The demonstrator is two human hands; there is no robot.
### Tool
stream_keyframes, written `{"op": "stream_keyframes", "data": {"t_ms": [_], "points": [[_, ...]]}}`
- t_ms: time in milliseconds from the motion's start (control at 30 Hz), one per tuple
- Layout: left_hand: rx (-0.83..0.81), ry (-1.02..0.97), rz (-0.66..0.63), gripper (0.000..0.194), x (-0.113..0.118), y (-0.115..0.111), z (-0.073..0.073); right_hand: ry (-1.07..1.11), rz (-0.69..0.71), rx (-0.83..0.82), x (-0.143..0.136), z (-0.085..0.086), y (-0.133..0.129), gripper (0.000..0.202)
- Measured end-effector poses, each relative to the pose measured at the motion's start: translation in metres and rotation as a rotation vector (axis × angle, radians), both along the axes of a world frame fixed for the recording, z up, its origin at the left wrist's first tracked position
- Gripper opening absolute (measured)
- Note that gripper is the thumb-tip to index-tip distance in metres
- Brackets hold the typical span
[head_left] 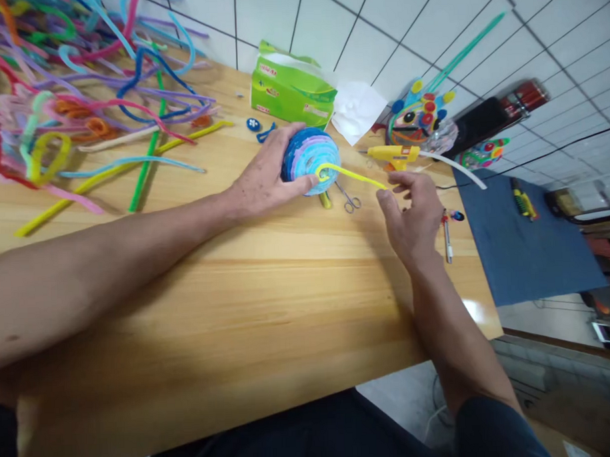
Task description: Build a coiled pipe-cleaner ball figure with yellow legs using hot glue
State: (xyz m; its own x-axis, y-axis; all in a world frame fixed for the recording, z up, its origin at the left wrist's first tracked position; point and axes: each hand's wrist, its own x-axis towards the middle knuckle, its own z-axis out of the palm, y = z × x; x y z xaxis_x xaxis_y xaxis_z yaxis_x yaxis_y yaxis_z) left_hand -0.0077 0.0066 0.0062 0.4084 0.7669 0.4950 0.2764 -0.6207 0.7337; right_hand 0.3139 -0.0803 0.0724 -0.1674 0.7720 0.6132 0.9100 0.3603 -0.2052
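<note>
White wall tiles (318,21) back a wooden table (227,291). The left hand (270,173) is wrapped around the near-left side of a blue, purple and light-blue coil (332,151), its thumb laid on the face, presumably to steady it. The coil sits toward the table's back, between the hands. The right hand (412,215) pinches the outer end of a yellow strip (356,175) between thumb and fingers; the other end curls at the coil's centre, so the strip appears drawn out to control its line. Scissors (352,204) lie just beside the coil, partly hidden by it. Beyond the right hand, a yellow glue gun (395,155) rests within apparent easy reach. Behind the coil stand a green tissue pack (290,92) and a crumpled tissue (357,110). Loose strips (155,114) are heaped at far left, seemingly leaving working room. A pen (448,242) lies right of the right hand, near a dark mat (536,247).
</note>
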Motion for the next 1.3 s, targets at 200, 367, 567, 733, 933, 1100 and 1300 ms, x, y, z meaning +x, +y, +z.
{"op": "stream_keyframes", "data": {"t_ms": [200,367,567,733,933,1100,1300], "points": [[0.043,-0.006,0.003,0.087,-0.001,-0.005,0.001,-0.187,0.310,0.152,-0.067,0.013,0.007,0.032],[0.088,-0.003,-0.010,0.088,-0.001,-0.002,-0.004,-0.203,0.277,0.236,-0.077,-0.009,0.025,0.024],[0.124,0.014,0.008,0.084,-0.003,0.000,-0.008,-0.124,0.274,0.232,-0.078,-0.019,0.024,0.028],[0.145,0.005,0.017,0.084,-0.004,-0.002,-0.006,-0.108,0.340,0.258,-0.078,-0.019,0.023,0.021],[0.137,0.068,0.015,0.085,-0.006,-0.003,-0.003,-0.096,0.362,0.272,-0.078,-0.021,0.022,0.023],[0.138,0.071,-0.007,0.088,-0.006,0.000,-0.005,-0.079,0.336,0.195,-0.080,-0.022,0.022,0.023],[0.130,0.067,-0.006,0.086,-0.005,-0.001,-0.005,-0.078,0.337,0.183,-0.080,-0.020,0.022,0.023]]}}
